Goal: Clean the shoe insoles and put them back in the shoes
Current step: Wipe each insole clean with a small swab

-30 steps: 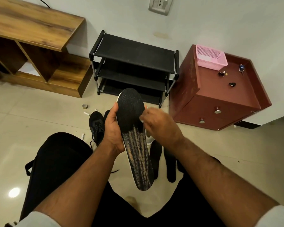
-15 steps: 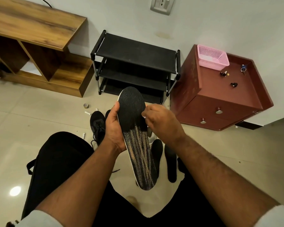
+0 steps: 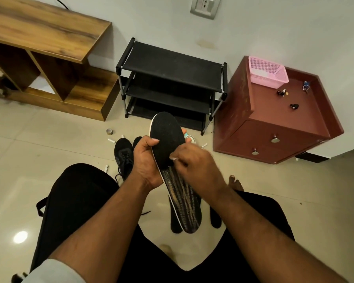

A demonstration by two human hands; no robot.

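Note:
My left hand (image 3: 145, 162) grips a long black insole (image 3: 168, 139) by its left edge, thumb on top, toe end pointing away from me. Its near half shows a worn brown striped pattern. My right hand (image 3: 194, 168) sits at the insole's right edge near the middle, fingers curled and thumb pressed on the dark surface; what lies under those fingers is hidden. A black lace-up shoe (image 3: 124, 154) stands on the floor just left of my left hand. Two more dark insoles (image 3: 175, 221) lie on the tiles under the held one.
A black shoe rack (image 3: 170, 66) stands against the wall ahead, a wooden shelf unit (image 3: 49, 33) to its left, a red-brown cabinet (image 3: 274, 129) with a pink basket (image 3: 268, 72) to its right. A tape roll (image 3: 109, 131) and small white bits lie near the shoes.
My right hand has slid from the insole's right edge in over its middle, with the thumb now on the surface. My left hand keeps the same grip.

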